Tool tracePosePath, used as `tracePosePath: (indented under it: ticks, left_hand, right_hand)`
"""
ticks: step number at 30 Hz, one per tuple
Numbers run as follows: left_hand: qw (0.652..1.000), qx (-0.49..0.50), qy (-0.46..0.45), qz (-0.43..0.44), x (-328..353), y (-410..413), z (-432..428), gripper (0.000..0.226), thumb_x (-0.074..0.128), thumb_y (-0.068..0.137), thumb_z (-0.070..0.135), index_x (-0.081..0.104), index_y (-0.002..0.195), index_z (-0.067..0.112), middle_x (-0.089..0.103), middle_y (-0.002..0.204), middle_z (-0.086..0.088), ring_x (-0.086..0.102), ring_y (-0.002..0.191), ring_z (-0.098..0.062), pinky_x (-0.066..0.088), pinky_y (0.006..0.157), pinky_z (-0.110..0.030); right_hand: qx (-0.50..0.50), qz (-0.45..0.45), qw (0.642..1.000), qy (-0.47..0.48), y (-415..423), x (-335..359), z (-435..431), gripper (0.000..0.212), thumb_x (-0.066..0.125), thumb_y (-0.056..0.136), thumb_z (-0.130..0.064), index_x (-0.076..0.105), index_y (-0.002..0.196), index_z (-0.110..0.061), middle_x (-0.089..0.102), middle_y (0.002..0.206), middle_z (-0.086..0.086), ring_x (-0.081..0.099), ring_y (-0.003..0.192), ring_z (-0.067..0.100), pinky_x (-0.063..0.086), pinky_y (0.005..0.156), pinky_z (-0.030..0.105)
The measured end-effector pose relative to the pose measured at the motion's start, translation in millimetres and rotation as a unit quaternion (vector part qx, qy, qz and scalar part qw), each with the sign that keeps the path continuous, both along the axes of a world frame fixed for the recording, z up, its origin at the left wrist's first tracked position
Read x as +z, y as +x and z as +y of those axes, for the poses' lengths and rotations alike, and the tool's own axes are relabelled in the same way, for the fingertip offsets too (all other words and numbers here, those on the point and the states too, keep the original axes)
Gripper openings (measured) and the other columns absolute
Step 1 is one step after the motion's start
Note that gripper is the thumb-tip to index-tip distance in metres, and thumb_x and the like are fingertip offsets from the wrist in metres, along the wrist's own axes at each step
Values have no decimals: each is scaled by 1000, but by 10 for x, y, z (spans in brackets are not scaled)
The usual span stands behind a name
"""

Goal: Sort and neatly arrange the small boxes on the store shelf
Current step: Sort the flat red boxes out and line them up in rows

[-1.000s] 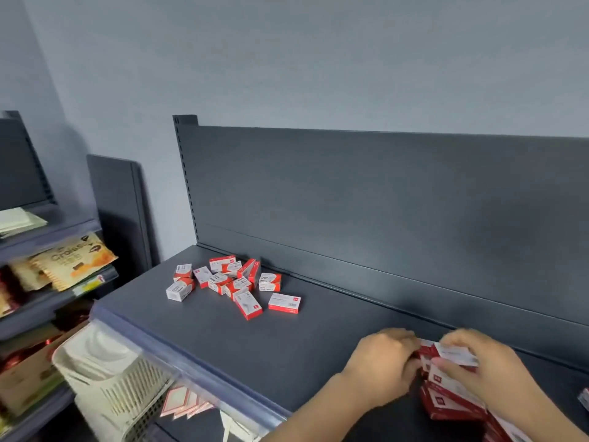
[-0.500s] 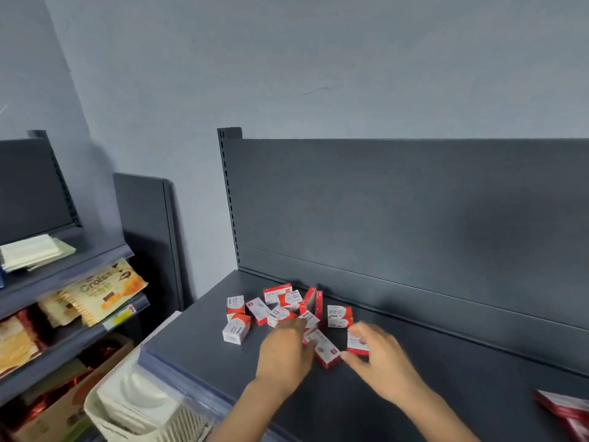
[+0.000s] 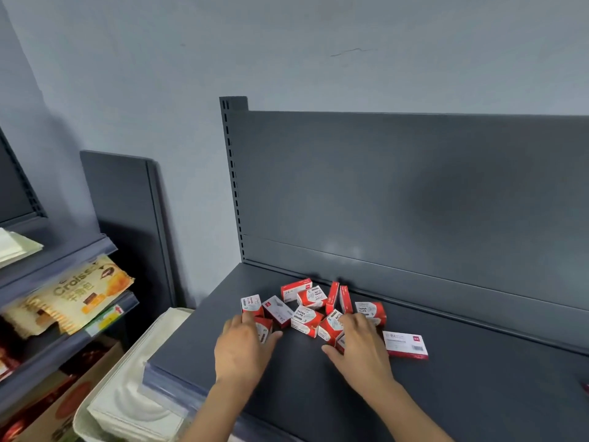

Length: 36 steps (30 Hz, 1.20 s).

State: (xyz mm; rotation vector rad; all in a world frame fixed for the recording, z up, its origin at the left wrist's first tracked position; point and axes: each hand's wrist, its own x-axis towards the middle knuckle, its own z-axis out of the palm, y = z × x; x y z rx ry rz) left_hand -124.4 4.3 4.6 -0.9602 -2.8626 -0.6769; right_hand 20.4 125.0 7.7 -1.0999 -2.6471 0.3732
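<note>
Head view: both hands, left [image 3: 243,347] and right [image 3: 360,346], grips spread, corral scattered boxes [image 3: 307,315] at 12 o'clock; next, gather and align them.

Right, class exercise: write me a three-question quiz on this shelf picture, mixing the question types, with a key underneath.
1. True or false: the small boxes are lined up in a neat row on the shelf.
2. Which box lies flat and apart to the right of the pile? A) the white-topped flat box B) a blue box C) a green box
3. Fill in: the left hand and right hand rest at the pile's ____ edge.

Key: 1 false, they lie jumbled; 2 A; 3 near.
</note>
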Motion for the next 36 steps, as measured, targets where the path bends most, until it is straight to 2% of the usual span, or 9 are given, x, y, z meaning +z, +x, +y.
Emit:
tracePosePath:
  ticks: [8, 13, 16, 22, 24, 27, 30, 33, 36]
  left_hand:
    - [998, 11, -58, -20, 20, -22, 65, 58, 55, 79, 62, 50, 115, 16, 62, 112, 0, 56, 107, -17, 48, 84, -27]
    - [999, 9, -39, -35, 15, 6, 54, 40, 57, 85, 48, 54, 111, 17, 64, 111, 0, 61, 100, -16, 49, 81, -25]
    - [998, 14, -21, -49, 82, 76, 19, 40, 60, 84, 43, 56, 113, 16, 65, 109, -4, 63, 99, -21, 50, 81, -28]
    - [993, 2, 85, -88, 558, 310, 165, 45, 74, 74, 33, 64, 111, 10, 63, 112, -23, 60, 101, -41, 46, 85, -42]
    - [990, -37, 104, -83, 726, 560, 372, 50, 78, 70, 34, 65, 112, 10, 63, 113, -25, 60, 102, -42, 46, 88, -46]
    - [984, -116, 119, -67, 904, 1083, 741, 49, 73, 66, 45, 68, 105, 16, 69, 99, -20, 65, 91, -38, 51, 80, -45]
    - [968, -193, 152, -59, 1040, 1819, 1114, 40, 78, 70, 31, 69, 106, 15, 70, 101, -19, 64, 94, -38, 49, 81, -43]
    - [941, -273, 186, -74, 1089, 2634, 1457, 35, 76, 73, 28, 69, 105, 17, 70, 101, -14, 63, 90, -34, 43, 73, -35]
    - [915, -343, 198, -79, 1048, 3448, 1798, 32, 73, 75, 32, 68, 104, 19, 71, 94, -3, 54, 74, -17, 34, 61, -21]
  right_hand:
    - [-20, -17, 999, 26, -237, -1, 67, 53, 51, 89, -46, 41, 129, -13, 46, 133, 5, 41, 124, 20, 39, 102, 29]
    - [-30, -42, 998, 41, -297, -8, 95, 52, 52, 90, -43, 41, 131, -13, 46, 135, 7, 39, 126, 23, 34, 106, 34]
    - [-33, -49, 997, 48, -258, 37, 90, 50, 53, 89, -42, 43, 127, -11, 51, 130, 8, 40, 124, 24, 32, 106, 35]
    - [-38, 63, 997, 12, 58, 437, 29, 58, 58, 85, -42, 41, 131, -12, 50, 128, 8, 43, 119, 26, 33, 102, 37]
    - [-52, 105, 993, -25, 381, 610, 85, 51, 61, 84, -39, 44, 124, -12, 49, 125, 8, 44, 117, 26, 35, 99, 37]
    - [-76, 155, 984, -43, 1014, 828, 216, 49, 64, 82, -36, 45, 121, -13, 48, 124, 6, 43, 118, 23, 37, 98, 35]
    - [-125, 184, 974, -36, 1768, 952, 404, 54, 63, 83, -41, 40, 128, -22, 45, 130, -1, 42, 122, 18, 37, 103, 33]
    - [-179, 206, 962, -6, 2616, 1012, 635, 56, 65, 81, -43, 41, 128, -26, 47, 129, -5, 45, 120, 14, 39, 102, 30]
    - [-212, 205, 955, 22, 3532, 1037, 858, 54, 67, 79, -42, 45, 125, -23, 51, 123, -4, 48, 115, 15, 42, 98, 29]
